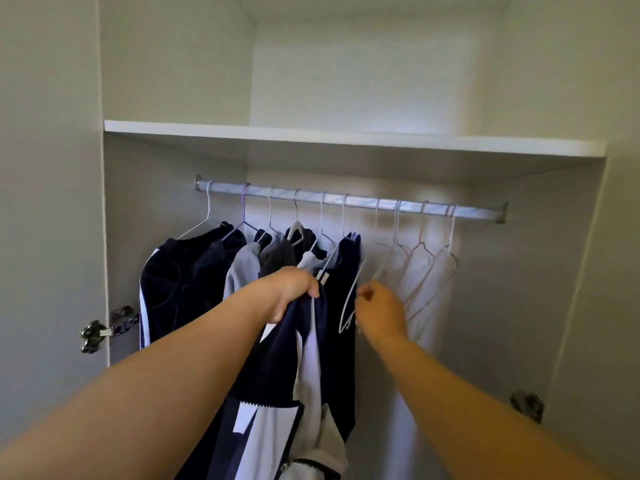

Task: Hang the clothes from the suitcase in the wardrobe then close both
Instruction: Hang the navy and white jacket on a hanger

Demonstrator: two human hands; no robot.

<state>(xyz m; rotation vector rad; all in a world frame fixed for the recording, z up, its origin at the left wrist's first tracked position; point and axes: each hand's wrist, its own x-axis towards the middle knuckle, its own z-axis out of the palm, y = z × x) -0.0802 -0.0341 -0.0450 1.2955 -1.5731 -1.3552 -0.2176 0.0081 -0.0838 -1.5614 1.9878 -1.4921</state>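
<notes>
I face an open wardrobe with a silver rail [353, 201] under a white shelf [346, 140]. Several dark blue and grey garments [194, 271] hang on wire hangers at the rail's left half. My left hand [287, 292] grips a navy and white garment [277, 393] that hangs down in front of me. My right hand [381, 310] pinches a loose white wire hanger [349, 303] just right of that garment. Several bare white hangers [422, 268] hang on the rail's right half. The suitcase is out of view.
The wardrobe's left door hinge [104, 329] and a right hinge [528, 405] show at the sides. The wardrobe's back wall [502, 289] is bare at the right behind the hangers.
</notes>
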